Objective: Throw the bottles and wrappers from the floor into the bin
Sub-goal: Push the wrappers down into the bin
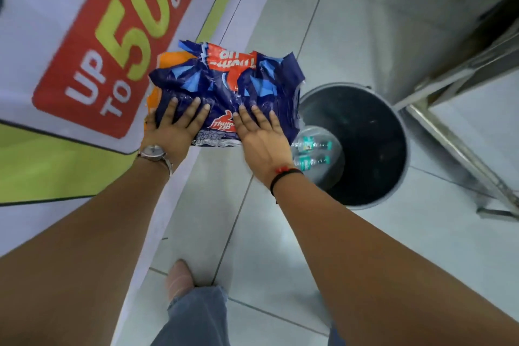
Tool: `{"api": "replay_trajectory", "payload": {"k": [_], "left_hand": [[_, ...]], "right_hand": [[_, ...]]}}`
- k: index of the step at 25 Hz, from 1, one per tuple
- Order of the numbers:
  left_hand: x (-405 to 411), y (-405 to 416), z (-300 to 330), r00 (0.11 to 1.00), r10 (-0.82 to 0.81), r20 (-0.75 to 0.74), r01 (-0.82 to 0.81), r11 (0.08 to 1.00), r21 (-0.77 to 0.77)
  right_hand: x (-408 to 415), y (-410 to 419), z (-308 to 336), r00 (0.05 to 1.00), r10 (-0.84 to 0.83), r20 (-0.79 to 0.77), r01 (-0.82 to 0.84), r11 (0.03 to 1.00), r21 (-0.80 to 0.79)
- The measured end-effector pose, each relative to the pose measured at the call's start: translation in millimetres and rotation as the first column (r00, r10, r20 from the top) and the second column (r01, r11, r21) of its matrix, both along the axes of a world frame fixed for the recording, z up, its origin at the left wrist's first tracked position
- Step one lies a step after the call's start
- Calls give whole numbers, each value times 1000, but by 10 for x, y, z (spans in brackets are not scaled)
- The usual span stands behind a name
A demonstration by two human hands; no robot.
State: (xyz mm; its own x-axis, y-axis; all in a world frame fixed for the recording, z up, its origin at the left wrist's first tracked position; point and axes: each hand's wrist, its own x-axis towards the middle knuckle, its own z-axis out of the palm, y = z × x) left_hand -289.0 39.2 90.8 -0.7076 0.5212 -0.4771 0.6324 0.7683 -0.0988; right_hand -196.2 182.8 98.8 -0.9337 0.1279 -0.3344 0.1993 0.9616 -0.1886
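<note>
A crumpled dark blue plastic wrapper (227, 81) with red "Thums Up" print and an orange piece behind it is held up in front of me, just left of the bin. My left hand (177, 123) grips its lower left edge, fingers spread on top. Gripping the lower right edge is my right hand (261, 132). The round grey bin (393, 121) with a black inside stands on the floor to the right. Clear plastic bottles (314, 153) with green labels lie inside it at its left wall.
A wall or counter panel with a red "UP TO 50% OFF" sign (112, 45) runs along the left. A metal frame leg (455, 146) stands right of the bin. Pale floor tiles (269, 247) lie below, with my foot (179, 278) on them.
</note>
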Motion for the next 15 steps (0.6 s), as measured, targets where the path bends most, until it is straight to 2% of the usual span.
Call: {"api": "replay_trajectory", "payload": {"k": [3,6,8,10,12,15], "left_hand": [[47,587,271,997,-73,-24,75,994,84],[315,1357,264,972,-235,-24,237,964,121],[594,1726,148,954,-296,43,288,949,129],[903,1998,-91,932,-338,133,323,938,125],[1110,2097,-390,917,-338,212,332,941,68],[1223,2082,-819,920,-313,235,341,936,-89]], "right_hand": [[193,519,285,997,-77,-27,78,996,32],[683,1165,292,974,-222,-33,224,973,61],[1032,1412,168,946,-323,16,323,946,25],[1326,1572,-51,913,-387,131,393,919,-27],[1492,1654,-335,892,-371,259,394,919,-38],[1534,1707,-775,903,-275,330,302,953,-32]]}}
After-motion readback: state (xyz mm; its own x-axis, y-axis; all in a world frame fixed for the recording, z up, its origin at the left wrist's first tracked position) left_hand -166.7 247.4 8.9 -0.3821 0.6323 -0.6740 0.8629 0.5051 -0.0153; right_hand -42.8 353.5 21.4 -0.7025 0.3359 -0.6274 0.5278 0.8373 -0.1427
